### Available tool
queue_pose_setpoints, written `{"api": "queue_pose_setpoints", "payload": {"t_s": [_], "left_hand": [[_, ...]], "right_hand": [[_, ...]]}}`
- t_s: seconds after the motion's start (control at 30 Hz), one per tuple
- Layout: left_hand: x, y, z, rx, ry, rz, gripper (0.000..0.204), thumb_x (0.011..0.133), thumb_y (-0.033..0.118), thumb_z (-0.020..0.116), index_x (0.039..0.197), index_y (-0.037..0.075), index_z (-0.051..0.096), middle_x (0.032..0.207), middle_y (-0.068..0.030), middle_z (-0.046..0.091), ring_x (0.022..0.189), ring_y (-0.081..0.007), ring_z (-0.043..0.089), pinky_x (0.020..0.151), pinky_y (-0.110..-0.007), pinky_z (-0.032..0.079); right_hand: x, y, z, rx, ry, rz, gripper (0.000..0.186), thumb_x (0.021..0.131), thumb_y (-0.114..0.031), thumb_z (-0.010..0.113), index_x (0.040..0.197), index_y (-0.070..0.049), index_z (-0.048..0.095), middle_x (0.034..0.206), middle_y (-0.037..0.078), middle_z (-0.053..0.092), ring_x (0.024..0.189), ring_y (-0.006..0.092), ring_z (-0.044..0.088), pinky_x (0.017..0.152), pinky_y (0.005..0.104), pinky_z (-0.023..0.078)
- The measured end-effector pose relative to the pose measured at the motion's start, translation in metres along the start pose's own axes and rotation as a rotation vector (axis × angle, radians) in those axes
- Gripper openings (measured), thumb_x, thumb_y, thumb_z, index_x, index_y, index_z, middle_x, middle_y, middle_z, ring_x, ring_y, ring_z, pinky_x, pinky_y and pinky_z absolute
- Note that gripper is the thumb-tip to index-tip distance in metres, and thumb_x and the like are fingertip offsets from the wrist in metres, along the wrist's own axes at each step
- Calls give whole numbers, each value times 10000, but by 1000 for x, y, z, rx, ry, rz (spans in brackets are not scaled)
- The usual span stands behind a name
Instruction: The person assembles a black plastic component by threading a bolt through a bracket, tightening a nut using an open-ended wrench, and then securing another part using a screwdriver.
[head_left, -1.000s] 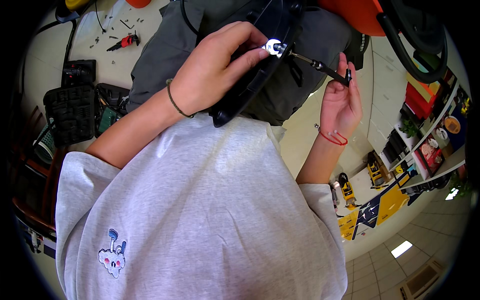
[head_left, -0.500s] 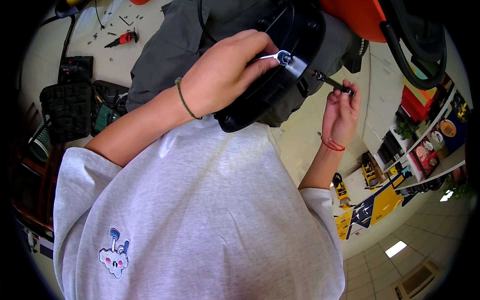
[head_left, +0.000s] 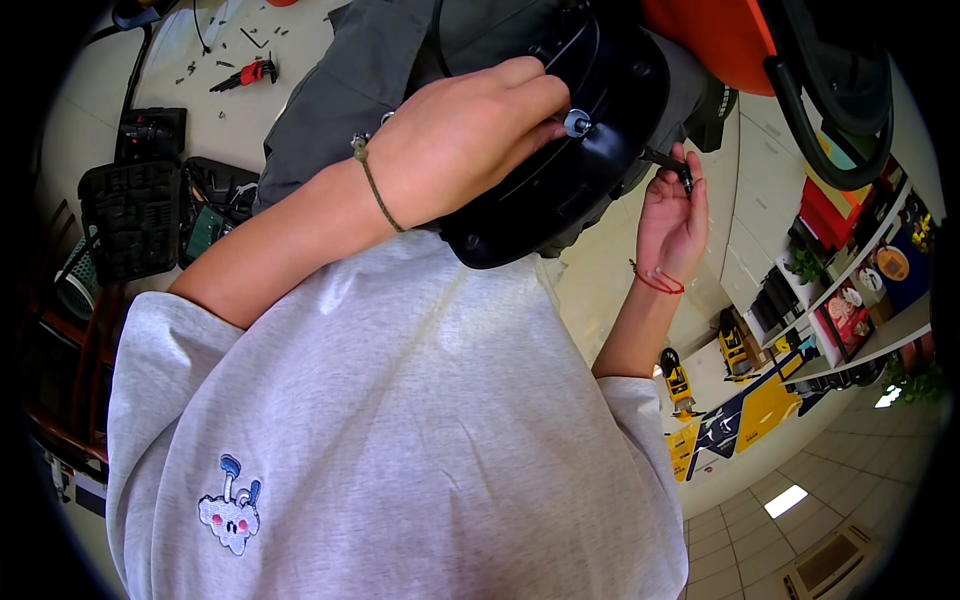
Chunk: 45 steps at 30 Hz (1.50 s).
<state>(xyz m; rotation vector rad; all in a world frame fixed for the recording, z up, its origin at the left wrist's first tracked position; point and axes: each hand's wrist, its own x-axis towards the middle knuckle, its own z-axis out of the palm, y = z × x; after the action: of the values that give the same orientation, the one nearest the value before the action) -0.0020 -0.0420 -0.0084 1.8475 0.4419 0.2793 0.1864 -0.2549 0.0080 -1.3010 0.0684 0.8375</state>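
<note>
Across my lap lies a black, glossy, rounded shell (head_left: 520, 205) with a thin cable along it. My left hand (head_left: 480, 135) reaches over it, thumb and fingers pinched on a wrench (head_left: 577, 122). The wrench's ring end sits around a bolt on the shell; the rest of the wrench is hidden by my fingers. At the shell's right edge my right hand (head_left: 672, 220) is raised, fingertips closed on a dark rod-shaped tool (head_left: 668, 162). This tool's tip points at the shell's edge; whether it touches cannot be made out.
Hex keys in a red holder (head_left: 245, 76) lie on the pale surface at upper left among loose screws. An open black tool case (head_left: 130, 222) stands below them. At upper right is an orange panel (head_left: 710, 45) beside a black loop (head_left: 835, 175). Shelves (head_left: 850, 280) stand farther right.
The shell has shifted slightly right and tilted, with my left hand and wrench going along. My right hand has moved a little left, bringing its tool closer to the shell.
</note>
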Motion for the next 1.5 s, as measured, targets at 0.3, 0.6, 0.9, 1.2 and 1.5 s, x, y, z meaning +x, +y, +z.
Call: {"api": "queue_pose_setpoints", "payload": {"t_s": [0.3,0.6,0.9,1.2,1.5], "left_hand": [[3,-3,-5,226,61,117,160,767,109,639,912,78,580,841,-50,543,785,-243,586,624,-335,483],[7,-7,-6,197,47,162,145,777,119,633,903,70,578,826,-53,540,779,-250,580,635,-343,483],[7,-5,-4,261,36,205,116,777,117,617,873,78,565,808,-50,528,789,-235,581,624,-331,484],[11,-2,2,261,39,261,107,781,129,609,862,80,558,796,-37,520,766,-216,579,614,-322,484],[15,-4,18,290,7,228,124,777,140,625,863,80,558,799,-37,530,768,-219,580,616,-327,484]], "right_hand": [[1,2,2,1,13,16,345,961,-191,408,1208,42,464,1218,192,507,900,156,527,835,266,429],[0,0,6,85,-13,51,396,961,-185,395,1264,69,394,1288,211,450,938,167,539,849,275,435],[0,0,0,257,-76,175,424,967,-175,373,1290,97,330,1328,241,403,1000,207,565,888,309,459],[-4,1,17,69,63,142,317,934,-103,395,1205,52,453,1218,209,520,938,216,596,854,303,488],[-3,9,27,58,189,167,183,914,-105,465,1044,-3,544,1069,146,607,859,174,600,772,261,490]]}}
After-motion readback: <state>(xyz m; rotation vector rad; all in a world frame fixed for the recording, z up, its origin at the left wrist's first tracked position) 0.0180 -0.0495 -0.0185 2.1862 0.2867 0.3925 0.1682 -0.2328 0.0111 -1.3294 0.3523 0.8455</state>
